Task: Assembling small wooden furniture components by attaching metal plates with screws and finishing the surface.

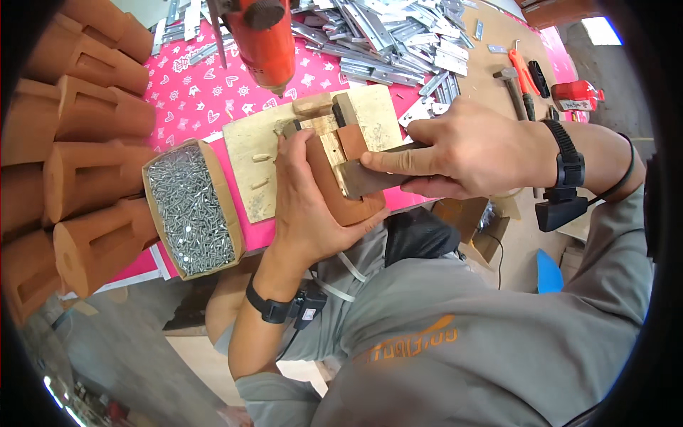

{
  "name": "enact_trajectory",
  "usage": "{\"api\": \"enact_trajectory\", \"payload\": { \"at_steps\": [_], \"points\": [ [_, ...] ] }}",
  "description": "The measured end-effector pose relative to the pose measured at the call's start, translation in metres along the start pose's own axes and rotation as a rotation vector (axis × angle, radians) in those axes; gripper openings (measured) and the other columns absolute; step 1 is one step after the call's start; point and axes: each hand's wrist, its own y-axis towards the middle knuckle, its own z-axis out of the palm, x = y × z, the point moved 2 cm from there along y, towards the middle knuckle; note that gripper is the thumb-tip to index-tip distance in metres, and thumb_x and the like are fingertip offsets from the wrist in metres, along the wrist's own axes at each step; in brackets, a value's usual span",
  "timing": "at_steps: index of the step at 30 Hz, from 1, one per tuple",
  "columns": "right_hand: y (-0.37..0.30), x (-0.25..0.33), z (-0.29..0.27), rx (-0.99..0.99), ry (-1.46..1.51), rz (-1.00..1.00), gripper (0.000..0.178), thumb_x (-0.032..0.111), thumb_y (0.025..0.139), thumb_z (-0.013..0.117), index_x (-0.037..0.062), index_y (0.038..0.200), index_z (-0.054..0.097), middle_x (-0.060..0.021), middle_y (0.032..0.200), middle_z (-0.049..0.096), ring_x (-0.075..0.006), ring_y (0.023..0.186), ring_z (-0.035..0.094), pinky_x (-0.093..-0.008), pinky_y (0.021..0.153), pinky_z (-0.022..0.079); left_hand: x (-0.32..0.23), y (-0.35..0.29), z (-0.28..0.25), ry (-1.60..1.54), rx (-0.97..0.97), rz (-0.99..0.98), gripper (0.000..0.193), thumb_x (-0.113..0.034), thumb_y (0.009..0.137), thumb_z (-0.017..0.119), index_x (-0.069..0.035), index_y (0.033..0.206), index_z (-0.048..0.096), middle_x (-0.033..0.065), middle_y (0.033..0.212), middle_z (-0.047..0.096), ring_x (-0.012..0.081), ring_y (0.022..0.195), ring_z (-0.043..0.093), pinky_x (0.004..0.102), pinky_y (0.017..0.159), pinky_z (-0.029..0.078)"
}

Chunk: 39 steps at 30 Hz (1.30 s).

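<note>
Now both hands' fingers (302,153) clasp the wooden leg (341,203)

Grey long-sleeved top, sleeves pushed up, orange print on chest. Black strap with small black device and cable on each wrist; both hands bare.

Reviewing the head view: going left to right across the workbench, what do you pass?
Stacked terracotta-coloured wooden legs → cardboard box of screws → left hand on a brown wooden piece → right hand gripping a wooden block → hammer → red tool.
</note>
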Motion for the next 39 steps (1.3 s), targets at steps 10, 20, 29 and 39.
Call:
{"api": "enact_trajectory", "payload": {
  "at_steps": [10, 20, 29, 39],
  "points": [
    [-0.009, -0.003, 0.014, -0.113, -0.018, -0.033, 0.055, 0.033, 0.087, 0.076, 0.0145, 0.137, 0.065, -0.0120, 0.072, 0.062, -0.0329, 0.058, 0.064, -0.0469, 0.052, 0.050, -0.001, -0.002, 0.002, -0.123, 0.023, -0.071, 0.121, -0.040, 0.060, 0.098, -0.002, 0.148, 0.024, 0.0239, 0.135, 0.045, 0.0428, 0.124, 0.050, 0.0506, 0.106, 0.043],
    [-0.044, 0.044, 0.018, -0.386, -0.536, -0.562, 0.059, 0.018, 0.084, 0.061, 0.0230, 0.142, 0.059, -0.0013, 0.075, 0.049, -0.0167, 0.057, 0.060, -0.0309, 0.048, 0.049, 0.006, -0.006, 0.004, -0.074, -0.024, -0.022, 0.126, -0.046, 0.060, 0.098, 0.000, 0.151, 0.023, 0.0269, 0.143, 0.043, 0.0433, 0.131, 0.048, 0.0503, 0.110, 0.041],
    [-0.063, 0.036, 0.002, -0.293, -0.355, -0.164, 0.056, 0.022, 0.087, 0.066, 0.0207, 0.142, 0.061, -0.0044, 0.075, 0.055, -0.0213, 0.057, 0.062, -0.0370, 0.049, 0.051, -0.017, -0.010, -0.015, -0.038, -0.147, 0.178, 0.098, -0.033, 0.075, 0.089, 0.000, 0.151, 0.036, 0.0261, 0.144, 0.044, 0.0418, 0.134, 0.046, 0.0476, 0.111, 0.041],
    [-0.076, 0.032, 0.009, -0.364, -0.076, -0.008, 0.060, 0.025, 0.082, 0.078, 0.0207, 0.140, 0.063, -0.0108, 0.097, 0.071, -0.0307, 0.068, 0.069, -0.0424, 0.058, 0.056, -0.071, 0.023, -0.041, 0.416, 0.004, -0.085, 0.030, -0.014, 0.079, 0.080, -0.006, 0.107, 0.072, 0.0136, 0.116, 0.065, 0.0342, 0.113, 0.059, 0.0435, 0.097, 0.047]
  ]
}}
